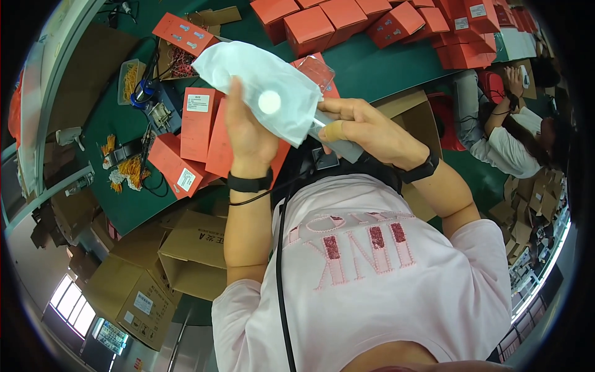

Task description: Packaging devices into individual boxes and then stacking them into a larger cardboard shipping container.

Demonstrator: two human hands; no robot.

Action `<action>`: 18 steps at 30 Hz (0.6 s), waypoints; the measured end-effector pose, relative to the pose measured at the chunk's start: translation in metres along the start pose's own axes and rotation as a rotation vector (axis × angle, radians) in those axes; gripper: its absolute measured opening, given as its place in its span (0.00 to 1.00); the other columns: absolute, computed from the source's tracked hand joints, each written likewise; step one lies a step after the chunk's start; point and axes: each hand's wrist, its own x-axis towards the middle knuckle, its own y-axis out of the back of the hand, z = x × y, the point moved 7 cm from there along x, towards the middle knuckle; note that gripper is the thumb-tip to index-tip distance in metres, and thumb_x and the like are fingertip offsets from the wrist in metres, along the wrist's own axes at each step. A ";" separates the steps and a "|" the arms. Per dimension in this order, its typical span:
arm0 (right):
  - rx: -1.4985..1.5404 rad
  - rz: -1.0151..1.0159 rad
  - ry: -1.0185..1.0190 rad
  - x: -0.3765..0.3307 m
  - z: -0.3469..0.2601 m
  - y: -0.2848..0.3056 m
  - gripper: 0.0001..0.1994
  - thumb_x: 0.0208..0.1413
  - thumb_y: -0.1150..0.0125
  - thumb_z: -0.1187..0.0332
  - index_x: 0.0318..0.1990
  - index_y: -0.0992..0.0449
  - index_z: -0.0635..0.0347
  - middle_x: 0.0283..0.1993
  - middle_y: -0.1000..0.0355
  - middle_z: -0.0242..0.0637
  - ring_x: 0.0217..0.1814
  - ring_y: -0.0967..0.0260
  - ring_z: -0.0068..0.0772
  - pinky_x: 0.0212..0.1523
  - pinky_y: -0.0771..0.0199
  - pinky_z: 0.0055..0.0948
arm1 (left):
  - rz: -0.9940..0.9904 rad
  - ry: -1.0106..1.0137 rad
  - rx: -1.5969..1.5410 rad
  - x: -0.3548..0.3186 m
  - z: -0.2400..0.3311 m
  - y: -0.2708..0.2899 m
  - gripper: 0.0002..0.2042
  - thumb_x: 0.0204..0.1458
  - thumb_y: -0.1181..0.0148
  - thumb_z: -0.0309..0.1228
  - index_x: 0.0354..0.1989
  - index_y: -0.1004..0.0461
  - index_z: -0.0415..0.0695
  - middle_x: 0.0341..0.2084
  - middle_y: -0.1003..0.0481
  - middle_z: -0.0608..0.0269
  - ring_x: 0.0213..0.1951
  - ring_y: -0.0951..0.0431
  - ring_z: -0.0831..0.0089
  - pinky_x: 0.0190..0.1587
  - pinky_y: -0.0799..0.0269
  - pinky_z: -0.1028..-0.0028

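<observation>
Right hand (375, 133), right of centre in the upper half: pinching a grey piece (345, 149) at the lower-right end of a white pouch (282, 74). Left hand (251, 139) holds the pouch's lower-left side, fingers partly hidden. Pouch looks light, limp, probably slippery; grip the end edges. Grey piece looks stiff, weight unclear; take the sides. Beyond, green surface (378, 65) with red boxes (316, 30) along upper edge.

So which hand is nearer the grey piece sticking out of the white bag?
The right hand: its fingers grip the grey piece. The left hand is farther away, to the left, holding the white bag.
</observation>
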 end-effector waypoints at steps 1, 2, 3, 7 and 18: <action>0.018 0.009 -0.023 0.001 0.000 -0.002 0.27 0.58 0.45 0.69 0.66 0.33 0.67 0.42 0.25 0.34 0.33 0.30 0.19 0.33 0.26 0.22 | 0.030 0.024 -0.004 0.001 -0.006 0.003 0.24 0.64 0.47 0.47 0.61 0.33 0.44 0.54 0.26 0.60 0.57 0.27 0.62 0.61 0.32 0.58; 0.018 0.011 -0.027 0.001 0.002 -0.002 0.27 0.58 0.45 0.69 0.66 0.33 0.67 0.42 0.25 0.34 0.33 0.30 0.19 0.33 0.26 0.22 | 0.032 0.027 -0.006 0.005 -0.007 0.006 0.24 0.64 0.47 0.47 0.61 0.33 0.44 0.54 0.26 0.60 0.57 0.27 0.62 0.61 0.32 0.58; 0.038 0.024 -0.024 0.002 0.004 -0.001 0.27 0.59 0.46 0.70 0.66 0.34 0.67 0.43 0.25 0.34 0.32 0.30 0.19 0.30 0.25 0.22 | 0.022 0.127 -0.100 0.009 -0.012 0.009 0.23 0.64 0.47 0.47 0.61 0.33 0.44 0.54 0.26 0.59 0.57 0.27 0.62 0.61 0.32 0.58; 0.136 0.033 0.006 0.001 0.005 -0.007 0.28 0.60 0.48 0.72 0.68 0.36 0.67 0.44 0.25 0.35 0.32 0.30 0.19 0.29 0.25 0.20 | 0.042 0.323 -0.312 0.018 -0.017 0.022 0.23 0.65 0.48 0.46 0.61 0.34 0.44 0.55 0.26 0.58 0.57 0.27 0.60 0.61 0.32 0.57; 0.057 0.060 0.072 -0.011 -0.011 -0.010 0.34 0.50 0.46 0.69 0.68 0.36 0.69 0.52 0.25 0.39 0.35 0.30 0.23 0.36 0.28 0.23 | -0.007 0.276 -0.333 0.004 0.002 -0.005 0.24 0.65 0.46 0.45 0.63 0.35 0.43 0.57 0.28 0.59 0.58 0.28 0.59 0.62 0.32 0.54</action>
